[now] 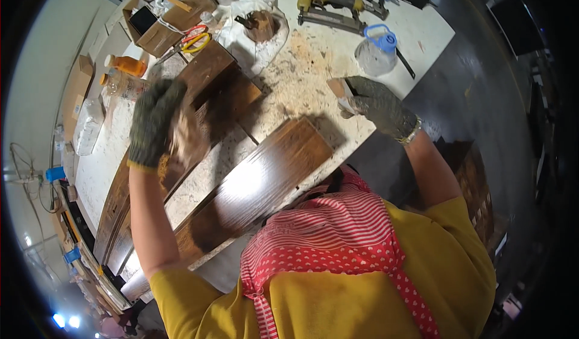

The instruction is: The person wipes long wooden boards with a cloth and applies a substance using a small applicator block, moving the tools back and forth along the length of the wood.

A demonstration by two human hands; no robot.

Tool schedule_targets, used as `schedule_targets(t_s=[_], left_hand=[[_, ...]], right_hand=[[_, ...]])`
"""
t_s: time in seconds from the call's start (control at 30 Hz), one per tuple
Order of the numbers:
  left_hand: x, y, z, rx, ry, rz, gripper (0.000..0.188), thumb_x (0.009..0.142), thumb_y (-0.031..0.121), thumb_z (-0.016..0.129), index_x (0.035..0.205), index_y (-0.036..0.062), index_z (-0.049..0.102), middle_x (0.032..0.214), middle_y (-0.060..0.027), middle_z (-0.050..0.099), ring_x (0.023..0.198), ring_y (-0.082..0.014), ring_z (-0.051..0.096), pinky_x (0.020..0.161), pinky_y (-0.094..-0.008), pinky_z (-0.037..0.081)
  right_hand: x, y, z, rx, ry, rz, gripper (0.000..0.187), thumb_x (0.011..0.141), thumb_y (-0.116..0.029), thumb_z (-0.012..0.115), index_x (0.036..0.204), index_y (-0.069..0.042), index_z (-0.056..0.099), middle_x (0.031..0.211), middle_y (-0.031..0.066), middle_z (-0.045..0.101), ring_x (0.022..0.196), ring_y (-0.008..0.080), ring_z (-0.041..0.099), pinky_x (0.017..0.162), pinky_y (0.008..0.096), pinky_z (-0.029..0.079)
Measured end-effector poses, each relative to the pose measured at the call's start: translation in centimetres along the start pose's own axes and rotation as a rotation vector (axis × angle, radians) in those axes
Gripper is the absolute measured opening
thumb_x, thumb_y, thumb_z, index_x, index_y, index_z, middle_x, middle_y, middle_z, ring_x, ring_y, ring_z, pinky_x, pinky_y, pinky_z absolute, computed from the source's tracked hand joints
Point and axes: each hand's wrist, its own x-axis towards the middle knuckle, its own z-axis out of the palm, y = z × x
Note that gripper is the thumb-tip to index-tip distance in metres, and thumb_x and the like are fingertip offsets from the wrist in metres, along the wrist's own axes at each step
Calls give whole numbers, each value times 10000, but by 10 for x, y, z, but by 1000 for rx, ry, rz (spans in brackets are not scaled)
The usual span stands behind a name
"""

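Brown board (253,185), frame centre

Left hand (152,125), centre-left: gloved fingers clutching pale rag (189,137), blurred. Board grain runs lengthwise; light, even strokes along it would probably work best. Right of centre: small block (339,88) in right hand (381,107), fingers gripping.

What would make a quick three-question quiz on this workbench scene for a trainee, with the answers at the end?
1. True or false: the left hand and the right hand both wear dark gloves.
2. Which of the two hands is nearer the blurred beige cloth? A: left. B: right.
3. Fill in: beyond the right hand stands a translucent container with a ____ top.

Key: 1. True. 2. A. 3. Blue.
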Motion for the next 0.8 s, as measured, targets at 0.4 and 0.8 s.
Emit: schedule_targets(t_s=[0.4, 0.8], left_hand=[[-220, -16, -15, 518, -444, -296, 246, 910, 227, 678, 1045, 23, 708, 950, -209, 711, 867, -355, 695, 793, -415, 532], [-246, -34, 4, 313, -146, -376, 262, 916, 202, 664, 1056, -16, 702, 926, -195, 720, 873, -346, 688, 805, -404, 514]], right_hand=[[-1, 12, 27, -784, 23, -385, 436, 932, -224, 689, 1323, -56, 596, 1277, 142, 620, 1176, 304, 604, 1010, 384, 479], [-30, 28, 4, -979, -163, -660, 444, 887, -197, 698, 1302, -59, 619, 1305, 160, 602, 1235, 335, 562, 1067, 424, 446]])
